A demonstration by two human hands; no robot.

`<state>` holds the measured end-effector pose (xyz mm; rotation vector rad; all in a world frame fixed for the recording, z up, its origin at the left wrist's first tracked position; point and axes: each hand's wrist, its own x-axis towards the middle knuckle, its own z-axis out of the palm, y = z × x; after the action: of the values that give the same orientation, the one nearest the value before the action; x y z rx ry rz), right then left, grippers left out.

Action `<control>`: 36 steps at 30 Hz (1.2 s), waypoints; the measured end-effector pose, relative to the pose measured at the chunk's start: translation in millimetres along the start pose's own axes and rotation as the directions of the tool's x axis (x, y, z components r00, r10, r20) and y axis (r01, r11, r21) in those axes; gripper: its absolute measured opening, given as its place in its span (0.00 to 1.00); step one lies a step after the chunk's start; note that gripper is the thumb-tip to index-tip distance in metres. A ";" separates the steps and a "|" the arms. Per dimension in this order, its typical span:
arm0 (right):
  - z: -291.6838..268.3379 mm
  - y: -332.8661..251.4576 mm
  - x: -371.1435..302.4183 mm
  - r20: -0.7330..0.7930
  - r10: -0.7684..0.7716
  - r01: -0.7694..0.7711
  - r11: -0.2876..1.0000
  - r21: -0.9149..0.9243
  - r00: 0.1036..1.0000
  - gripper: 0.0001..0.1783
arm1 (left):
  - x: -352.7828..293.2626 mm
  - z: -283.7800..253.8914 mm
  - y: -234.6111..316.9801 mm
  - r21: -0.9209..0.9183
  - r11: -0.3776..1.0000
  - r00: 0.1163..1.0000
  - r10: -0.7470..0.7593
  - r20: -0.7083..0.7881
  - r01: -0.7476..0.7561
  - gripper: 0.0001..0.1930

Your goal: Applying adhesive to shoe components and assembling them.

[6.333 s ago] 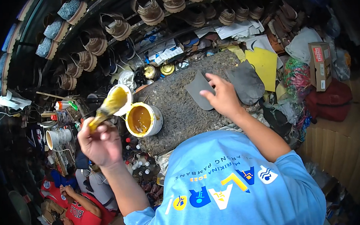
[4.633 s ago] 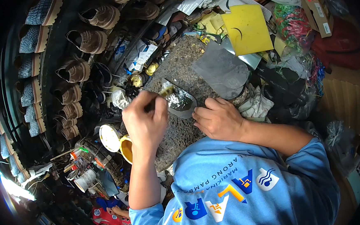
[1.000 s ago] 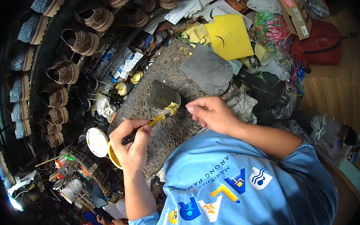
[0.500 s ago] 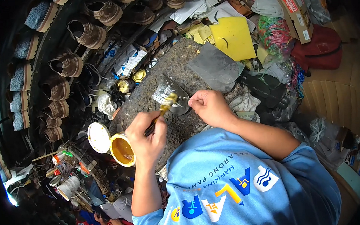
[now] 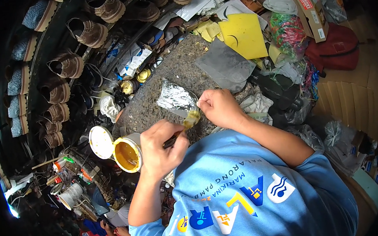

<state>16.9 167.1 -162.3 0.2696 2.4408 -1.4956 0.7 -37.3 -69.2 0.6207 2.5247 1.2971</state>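
In the head view, a brush [image 5: 192,118] is gripped by its handle in the left hand [image 5: 162,147], the fingers closed around it. The brush's yellow-coated bristles are held at the near edge of a dark flat piece [image 5: 175,98]; whether they touch it cannot be told. The piece is laid on the rough bench [image 5: 148,117], most of its face covered in shiny wet coating. Its right edge is met by the fingertips of the right hand [image 5: 223,109], which are drawn together; whether the edge is pinched cannot be told. The hands are kept apart from each other.

Just beside the left hand, a tub [image 5: 128,155] of amber liquid is seen, its white lid [image 5: 101,142] flipped open. A larger grey sheet [image 5: 227,66] is set farther back, next to a yellow sheet [image 5: 244,36].

White lettering is carried by a red label [image 5: 304,0] on the cardboard box [image 5: 309,13]; large coloured letters and emblems are printed across the blue shirt [image 5: 264,219].
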 end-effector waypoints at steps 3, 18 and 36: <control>-2.4 -5.9 -0.3 0.034 0.055 -0.054 0.999 -0.003 0.998 0.09 | 0.1 -14.5 -5.3 0.024 0.998 0.997 -0.056 -0.061 0.058 0.06; 2.8 1.1 -0.9 0.016 -0.004 0.004 1.000 0.000 1.000 0.09 | 16.1 -21.3 -6.3 0.113 0.993 0.998 0.014 0.061 -0.021 0.06; 2.1 1.1 -1.8 0.000 -0.046 0.046 0.999 0.004 0.999 0.09 | 21.7 -35.2 -22.9 0.153 0.983 0.995 -0.099 0.007 0.097 0.07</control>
<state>19.1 165.7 -163.6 0.2149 2.4605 -1.5190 -38.2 -64.1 -67.8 0.5263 2.6243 1.0701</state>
